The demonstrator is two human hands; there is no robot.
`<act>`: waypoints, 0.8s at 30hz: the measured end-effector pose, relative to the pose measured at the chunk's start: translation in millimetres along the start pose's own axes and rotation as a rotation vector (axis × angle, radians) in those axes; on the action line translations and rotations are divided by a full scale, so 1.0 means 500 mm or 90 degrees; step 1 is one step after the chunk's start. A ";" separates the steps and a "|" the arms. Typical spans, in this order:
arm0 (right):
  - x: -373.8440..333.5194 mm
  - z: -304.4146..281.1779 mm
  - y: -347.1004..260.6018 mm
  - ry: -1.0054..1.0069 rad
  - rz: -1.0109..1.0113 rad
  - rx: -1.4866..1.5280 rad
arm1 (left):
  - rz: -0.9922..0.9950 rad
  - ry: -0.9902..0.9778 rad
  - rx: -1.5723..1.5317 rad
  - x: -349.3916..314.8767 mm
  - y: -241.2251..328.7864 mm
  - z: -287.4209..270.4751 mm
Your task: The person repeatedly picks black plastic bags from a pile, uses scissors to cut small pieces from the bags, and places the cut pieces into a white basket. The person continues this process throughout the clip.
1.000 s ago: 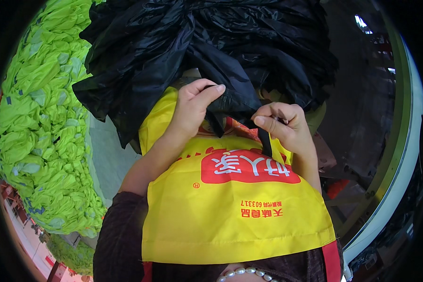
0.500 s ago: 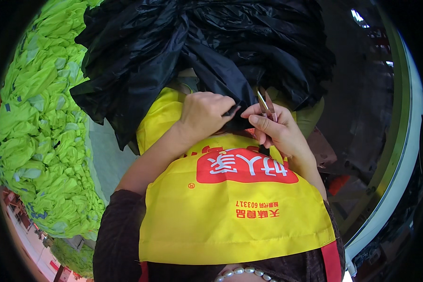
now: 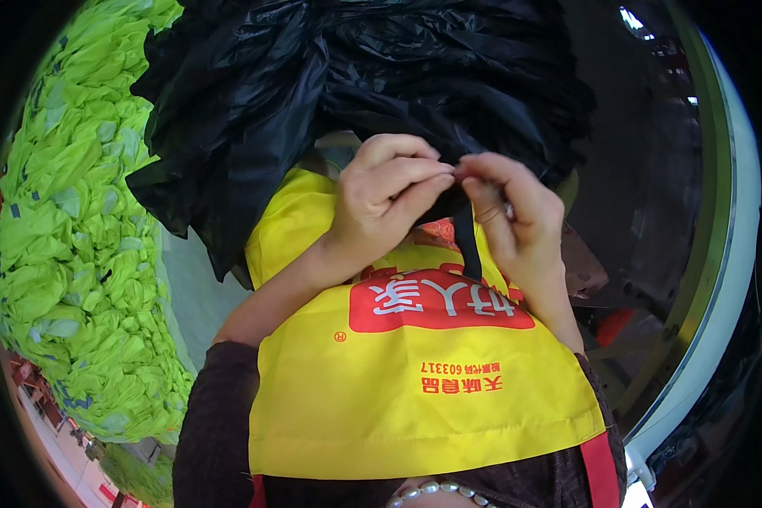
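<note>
A large heap of shiny black fabric (image 3: 381, 68) spreads out in front of me over my lap. My left hand (image 3: 389, 182) is closed in a pinch at the heap's near edge, with black cloth under its fingertips. Almost touching those fingertips, my right hand (image 3: 516, 207) is also closed, thumb and forefinger drawn together. What it pinches is too small or hidden to make out, and no snips blades show. A narrow black strap (image 3: 468, 245) hangs between the hands onto my yellow apron (image 3: 381, 406).
Bright green fabric pieces (image 3: 76, 254) are piled high along the left, beside a pale surface (image 3: 195, 279). A pale curved edge (image 3: 741, 212) runs down the right. A small red item (image 3: 615, 326) lies low at the right.
Both hands have moved up slightly and come together fingertip to fingertip. The snips that showed in my right hand are out of sight. More of the black strap now shows.
</note>
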State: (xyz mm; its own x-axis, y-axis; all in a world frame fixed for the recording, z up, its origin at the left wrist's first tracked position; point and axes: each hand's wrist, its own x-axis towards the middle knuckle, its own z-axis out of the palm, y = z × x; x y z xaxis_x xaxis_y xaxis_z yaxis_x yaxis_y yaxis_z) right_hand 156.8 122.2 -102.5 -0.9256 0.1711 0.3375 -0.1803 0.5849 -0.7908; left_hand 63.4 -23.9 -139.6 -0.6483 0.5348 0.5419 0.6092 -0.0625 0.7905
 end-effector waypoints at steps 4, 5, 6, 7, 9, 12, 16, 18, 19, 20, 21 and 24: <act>-0.014 -0.033 0.002 -0.022 0.340 0.391 | -0.242 -0.032 -0.237 -0.009 0.019 -0.028; -0.023 -0.029 0.002 -0.028 0.405 0.517 | -0.260 -0.022 -0.257 -0.009 0.016 -0.032; -0.033 -0.020 0.006 -0.076 0.471 0.609 | -0.278 -0.012 -0.277 -0.009 0.013 -0.038; -0.039 -0.011 0.007 -0.125 0.536 0.701 | -0.296 -0.001 -0.297 -0.009 0.011 -0.044; -0.043 0.009 -0.008 -0.196 0.556 0.695 | -0.317 0.005 -0.341 -0.016 0.006 -0.048; -0.040 0.034 0.007 -0.248 0.541 0.772 | -0.304 -0.019 -0.326 -0.019 0.005 -0.056; -0.039 0.054 0.027 -0.272 0.521 0.863 | -0.286 -0.007 -0.317 -0.023 0.004 -0.050; -0.030 0.062 0.037 -0.270 0.547 0.925 | -0.274 -0.010 -0.307 -0.027 0.004 -0.050; -0.025 0.065 0.041 -0.269 0.559 0.956 | -0.267 -0.016 -0.300 -0.025 0.006 -0.049; -0.024 0.067 0.044 -0.258 0.576 0.991 | -0.261 -0.020 -0.291 -0.024 0.009 -0.048; -0.021 0.067 0.047 -0.260 0.558 0.994 | -0.254 -0.024 -0.282 -0.024 0.012 -0.048; -0.013 0.062 0.047 -0.215 0.542 0.991 | -0.249 -0.061 -0.246 -0.030 0.009 -0.050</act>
State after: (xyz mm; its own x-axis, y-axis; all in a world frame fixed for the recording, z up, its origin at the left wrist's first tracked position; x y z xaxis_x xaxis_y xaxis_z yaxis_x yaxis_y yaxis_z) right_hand 148.3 110.2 -139.2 -0.9064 -0.2720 -0.3234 0.3992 -0.8020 -0.4443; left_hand 64.3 -53.4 -137.0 -0.7373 0.6532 0.1726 0.1081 -0.1381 0.9845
